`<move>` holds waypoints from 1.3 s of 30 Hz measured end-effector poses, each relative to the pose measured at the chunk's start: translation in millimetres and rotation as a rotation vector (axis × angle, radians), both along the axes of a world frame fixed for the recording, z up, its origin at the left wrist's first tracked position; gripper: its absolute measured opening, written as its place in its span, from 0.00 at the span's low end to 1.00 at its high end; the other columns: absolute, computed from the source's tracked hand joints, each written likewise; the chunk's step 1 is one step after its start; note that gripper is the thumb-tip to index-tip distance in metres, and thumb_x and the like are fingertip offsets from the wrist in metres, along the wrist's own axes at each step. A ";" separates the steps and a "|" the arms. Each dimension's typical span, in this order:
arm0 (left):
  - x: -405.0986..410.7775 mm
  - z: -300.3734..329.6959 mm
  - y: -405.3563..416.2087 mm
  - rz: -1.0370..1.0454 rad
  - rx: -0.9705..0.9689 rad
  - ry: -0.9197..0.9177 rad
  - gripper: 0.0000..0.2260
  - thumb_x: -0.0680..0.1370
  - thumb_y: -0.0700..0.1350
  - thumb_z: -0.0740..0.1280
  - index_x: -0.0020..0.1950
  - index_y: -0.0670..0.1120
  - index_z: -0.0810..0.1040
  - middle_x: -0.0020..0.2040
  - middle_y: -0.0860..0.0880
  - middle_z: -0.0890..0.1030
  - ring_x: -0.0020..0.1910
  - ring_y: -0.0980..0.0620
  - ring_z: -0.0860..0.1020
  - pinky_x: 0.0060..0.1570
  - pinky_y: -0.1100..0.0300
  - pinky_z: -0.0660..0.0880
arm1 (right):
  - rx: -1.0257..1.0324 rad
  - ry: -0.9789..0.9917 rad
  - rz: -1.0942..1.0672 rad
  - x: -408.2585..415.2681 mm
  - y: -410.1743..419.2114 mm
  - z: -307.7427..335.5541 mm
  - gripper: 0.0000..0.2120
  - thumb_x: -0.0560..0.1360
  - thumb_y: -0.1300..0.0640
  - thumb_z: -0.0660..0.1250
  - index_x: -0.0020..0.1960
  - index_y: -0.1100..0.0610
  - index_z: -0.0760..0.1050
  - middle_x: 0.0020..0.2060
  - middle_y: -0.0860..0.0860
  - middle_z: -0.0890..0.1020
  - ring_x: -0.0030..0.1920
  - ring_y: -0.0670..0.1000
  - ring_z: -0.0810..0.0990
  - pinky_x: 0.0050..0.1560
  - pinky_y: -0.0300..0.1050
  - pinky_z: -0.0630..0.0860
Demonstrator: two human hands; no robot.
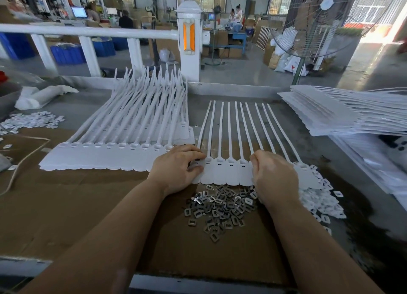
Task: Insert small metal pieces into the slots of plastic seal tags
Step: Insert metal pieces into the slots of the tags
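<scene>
A heap of metal pieces (222,205) lies nearest on the bench (66,205). Just beyond, the left hand (176,168) presses flat on the tag strip (226,172), while the right hand (273,175) curls over its other end; whether it pinches a piece cannot be told. Each piece should seat square in its slot. Finished tags (123,153) lie farther left.

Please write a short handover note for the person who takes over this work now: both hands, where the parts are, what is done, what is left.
Left hand rests on the left end of the seal tag strip; fingertips at a slot.
Right hand is curled on the strip's right part; whether it holds a piece cannot be seen.
Metal pieces lie heaped on the cardboard, just below the strip.
Stack of strips lies left, more strips right.
Several slots in the middle look dark; filled or not is unclear. Check them.
</scene>
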State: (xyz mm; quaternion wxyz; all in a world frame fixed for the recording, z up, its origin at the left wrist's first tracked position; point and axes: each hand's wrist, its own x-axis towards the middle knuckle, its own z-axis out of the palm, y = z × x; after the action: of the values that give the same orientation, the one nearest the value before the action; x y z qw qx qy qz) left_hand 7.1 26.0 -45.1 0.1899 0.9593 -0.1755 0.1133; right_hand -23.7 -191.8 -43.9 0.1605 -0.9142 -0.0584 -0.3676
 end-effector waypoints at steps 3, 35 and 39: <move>0.0 0.8 -0.8 0.002 0.010 -0.002 0.16 0.78 0.53 0.62 0.65 0.58 0.73 0.64 0.64 0.71 0.65 0.61 0.65 0.53 0.64 0.64 | 0.000 0.013 0.010 0.1 1.1 -0.1 0.08 0.70 0.68 0.70 0.34 0.63 0.75 0.25 0.55 0.76 0.27 0.55 0.72 0.28 0.45 0.68; -32.5 45.5 -80.0 -0.381 -0.647 0.494 0.15 0.69 0.42 0.76 0.54 0.49 0.80 0.52 0.55 0.81 0.48 0.58 0.80 0.46 0.65 0.78 | 1.448 0.418 0.086 19.3 16.4 51.7 0.18 0.81 0.48 0.53 0.46 0.55 0.78 0.32 0.49 0.78 0.33 0.46 0.77 0.35 0.41 0.74; -32.3 42.3 -88.2 -0.427 -0.748 0.477 0.11 0.69 0.36 0.74 0.50 0.44 0.82 0.47 0.50 0.83 0.45 0.54 0.82 0.50 0.61 0.78 | 1.591 0.431 0.084 19.9 16.3 55.1 0.19 0.81 0.47 0.54 0.46 0.56 0.79 0.30 0.49 0.78 0.27 0.45 0.76 0.28 0.36 0.75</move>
State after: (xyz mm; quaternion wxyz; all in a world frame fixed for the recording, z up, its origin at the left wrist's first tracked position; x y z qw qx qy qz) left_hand -25.2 -62.2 -2.8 0.5754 0.7671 -0.2671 -0.0956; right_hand -3.7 -175.5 11.1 0.7813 -0.5748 0.2173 -0.1094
